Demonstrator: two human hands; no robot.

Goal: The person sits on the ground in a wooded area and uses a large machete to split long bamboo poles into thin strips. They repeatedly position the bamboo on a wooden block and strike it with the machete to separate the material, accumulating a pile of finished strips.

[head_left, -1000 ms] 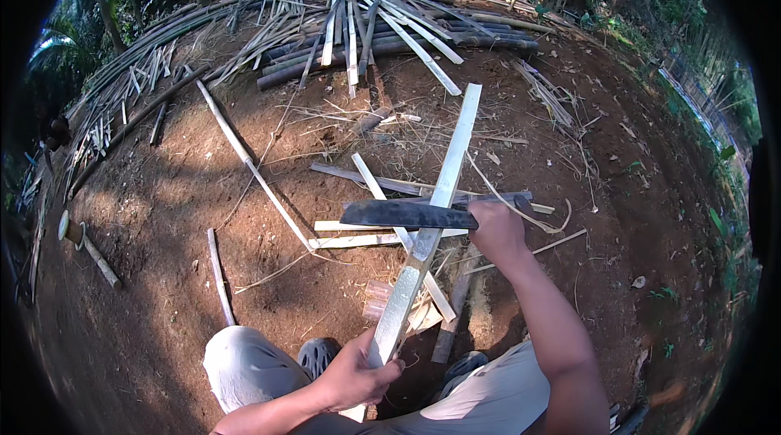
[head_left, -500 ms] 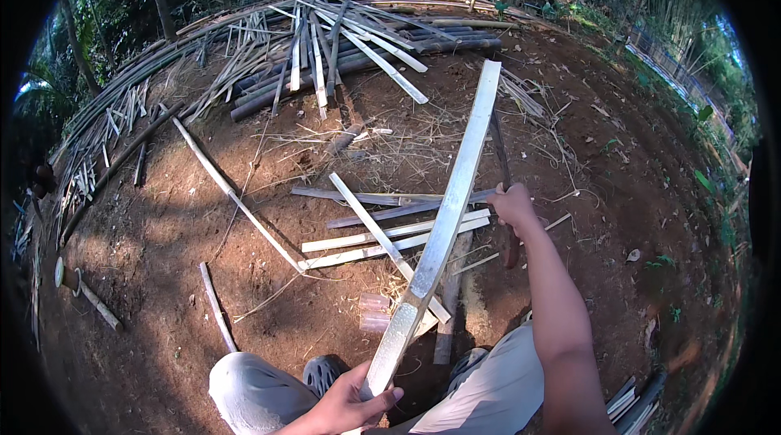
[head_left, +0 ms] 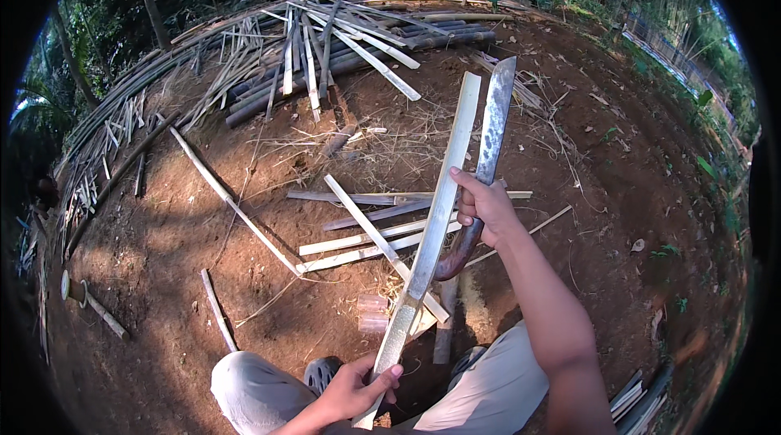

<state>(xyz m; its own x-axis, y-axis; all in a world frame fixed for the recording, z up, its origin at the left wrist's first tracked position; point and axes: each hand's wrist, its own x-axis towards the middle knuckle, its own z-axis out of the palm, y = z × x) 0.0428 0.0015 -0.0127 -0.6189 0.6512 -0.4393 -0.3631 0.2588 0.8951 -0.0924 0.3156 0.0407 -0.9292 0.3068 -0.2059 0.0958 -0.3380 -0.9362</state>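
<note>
A long split bamboo strip (head_left: 440, 211), pale inner side up, slants away from my lap. My left hand (head_left: 360, 390) is closed round its near end, thumb across the pale face. In my right hand (head_left: 486, 206) is a machete (head_left: 494, 122) with a dark curved handle, its broad blade pointing up and away beside the strip. The fingers of that hand also reach the strip's right edge, about midway along it. Beneath the strip, several split bamboo pieces (head_left: 366, 245) lie crossed on the soil, next to a short pinkish-brown block (head_left: 373, 313).
A big heap of bamboo poles and split strips (head_left: 350, 53) spreads across the far ground. One thin pole (head_left: 232, 199) lies at the left, near a spool-like object (head_left: 73, 289). More split pieces (head_left: 639, 402) are at the lower right. Trees stand behind.
My right hand has moved left and a little nearer, bringing the machete's blade flat to view and its fingers onto the strip. The strip has shifted slightly left and toward me.
</note>
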